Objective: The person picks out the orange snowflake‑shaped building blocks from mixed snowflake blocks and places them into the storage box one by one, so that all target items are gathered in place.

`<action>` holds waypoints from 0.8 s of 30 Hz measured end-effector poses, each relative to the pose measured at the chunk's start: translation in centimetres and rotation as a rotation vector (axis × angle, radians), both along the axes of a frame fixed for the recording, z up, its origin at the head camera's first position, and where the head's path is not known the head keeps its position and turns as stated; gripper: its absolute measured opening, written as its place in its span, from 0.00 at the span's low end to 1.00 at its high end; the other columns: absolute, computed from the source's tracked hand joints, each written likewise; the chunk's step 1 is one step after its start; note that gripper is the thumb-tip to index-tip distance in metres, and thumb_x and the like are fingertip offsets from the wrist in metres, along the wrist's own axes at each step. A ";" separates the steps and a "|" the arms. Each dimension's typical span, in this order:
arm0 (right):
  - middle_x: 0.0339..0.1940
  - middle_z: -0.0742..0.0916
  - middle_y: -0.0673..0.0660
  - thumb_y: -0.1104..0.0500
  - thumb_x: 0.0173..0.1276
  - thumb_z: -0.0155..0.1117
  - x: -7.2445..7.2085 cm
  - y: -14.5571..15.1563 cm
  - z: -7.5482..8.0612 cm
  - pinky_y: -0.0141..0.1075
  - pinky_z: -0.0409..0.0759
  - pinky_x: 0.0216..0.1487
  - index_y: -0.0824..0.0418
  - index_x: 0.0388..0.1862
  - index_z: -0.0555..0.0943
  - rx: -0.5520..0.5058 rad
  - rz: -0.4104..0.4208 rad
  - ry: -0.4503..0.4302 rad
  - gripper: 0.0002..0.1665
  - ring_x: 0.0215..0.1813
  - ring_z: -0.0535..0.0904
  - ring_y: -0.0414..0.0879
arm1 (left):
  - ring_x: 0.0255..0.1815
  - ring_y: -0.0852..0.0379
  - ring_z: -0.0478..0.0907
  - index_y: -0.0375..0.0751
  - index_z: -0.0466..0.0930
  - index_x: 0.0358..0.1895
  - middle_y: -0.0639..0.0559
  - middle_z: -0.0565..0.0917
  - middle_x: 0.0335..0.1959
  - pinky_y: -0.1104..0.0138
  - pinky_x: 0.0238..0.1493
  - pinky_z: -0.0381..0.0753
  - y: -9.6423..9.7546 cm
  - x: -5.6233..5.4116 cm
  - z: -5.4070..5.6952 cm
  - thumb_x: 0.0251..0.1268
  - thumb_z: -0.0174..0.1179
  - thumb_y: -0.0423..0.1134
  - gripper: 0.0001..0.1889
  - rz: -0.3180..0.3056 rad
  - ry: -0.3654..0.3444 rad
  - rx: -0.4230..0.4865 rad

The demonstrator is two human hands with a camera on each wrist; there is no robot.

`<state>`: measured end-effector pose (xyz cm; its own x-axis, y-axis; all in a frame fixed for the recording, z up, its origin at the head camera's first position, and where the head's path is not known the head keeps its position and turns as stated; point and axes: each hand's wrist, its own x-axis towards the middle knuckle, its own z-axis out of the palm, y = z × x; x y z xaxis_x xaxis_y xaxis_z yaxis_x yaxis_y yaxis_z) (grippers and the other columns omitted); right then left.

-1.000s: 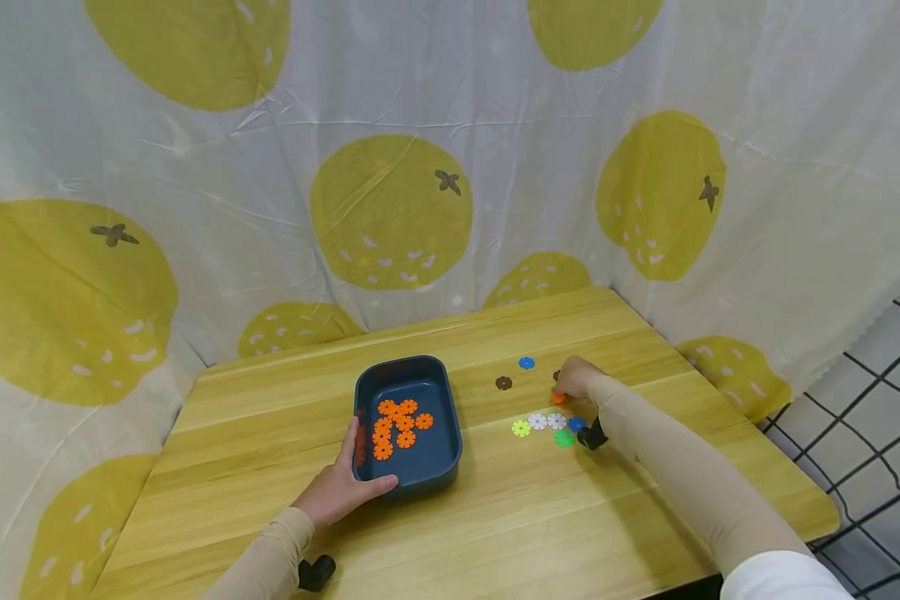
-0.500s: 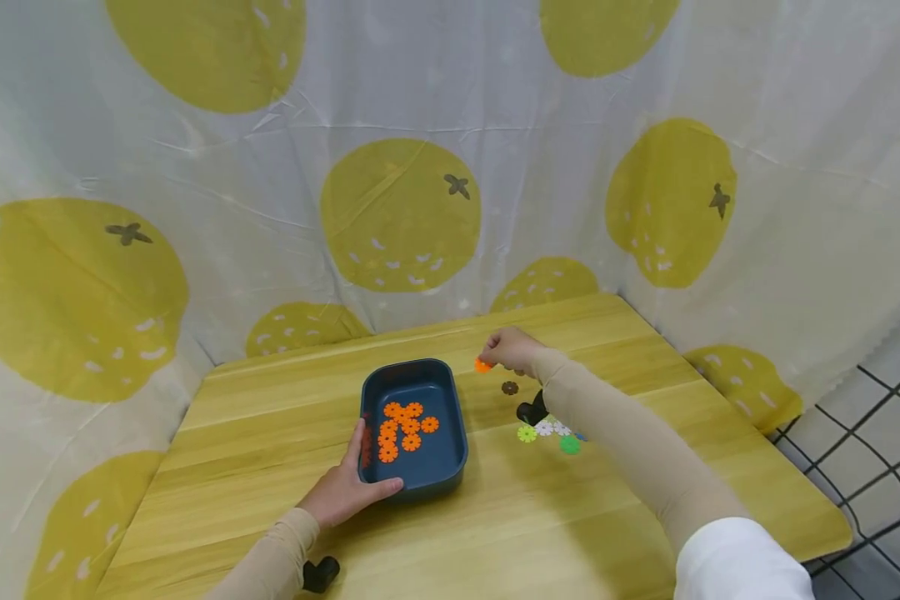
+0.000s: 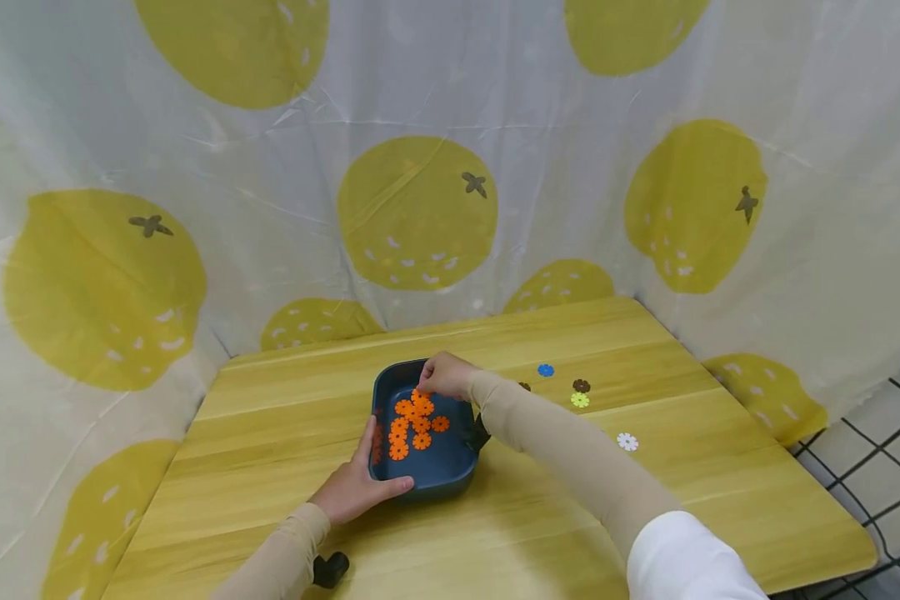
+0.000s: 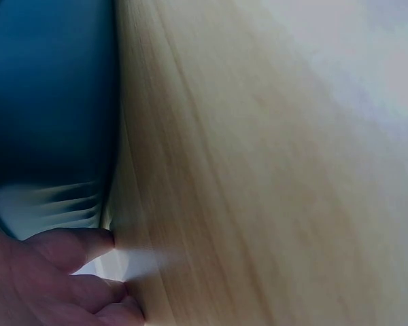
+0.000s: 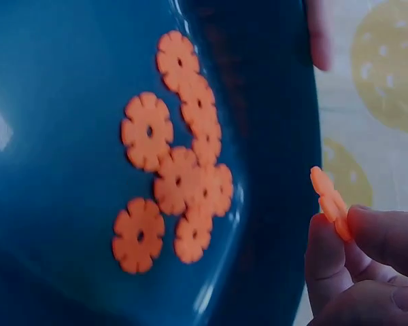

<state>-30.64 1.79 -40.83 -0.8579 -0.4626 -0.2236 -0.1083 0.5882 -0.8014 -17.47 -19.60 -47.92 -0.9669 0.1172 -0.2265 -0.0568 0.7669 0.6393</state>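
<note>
My left hand [image 3: 350, 492] holds the near left corner of a dark blue tray [image 3: 446, 467], thumb along the near rim and index finger up the left side. In the left wrist view its other fingers [image 4: 81, 248] bend against the tray's outer wall. Over the tray's far part, my right hand [image 3: 445, 373] pinches an orange notched plastic disc [image 5: 332, 204] between thumb and fingers. Several matching orange discs [image 5: 149, 131] lie on the tray floor, some overlapping. Whether the pinched piece is one disc or two together, I cannot tell.
Right of the tray, loose discs lie on the wooden table [image 3: 757, 492]: blue [image 3: 545, 370], brown [image 3: 581, 386], yellow-green [image 3: 580, 400] and white [image 3: 627, 442]. My right forearm covers part of that area. A lemon-print cloth [image 3: 532, 192] hangs behind; a black wire grid [image 3: 870, 467] stands at right.
My right hand picked up an orange disc from the table on the right and carried it left over the tray. My left hand stays on the tray corner. The head view shifted slightly.
</note>
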 end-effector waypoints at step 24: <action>0.29 0.79 0.53 0.48 0.76 0.60 -0.8 7.6 1.9 0.36 0.60 0.21 0.60 0.40 0.80 0.067 -0.106 0.029 0.16 0.17 0.58 0.41 | 0.54 0.31 0.84 0.51 0.25 0.83 0.22 0.66 0.73 0.43 0.54 0.82 -1.6 -0.6 1.3 0.62 0.63 0.68 0.63 -0.029 0.036 -0.060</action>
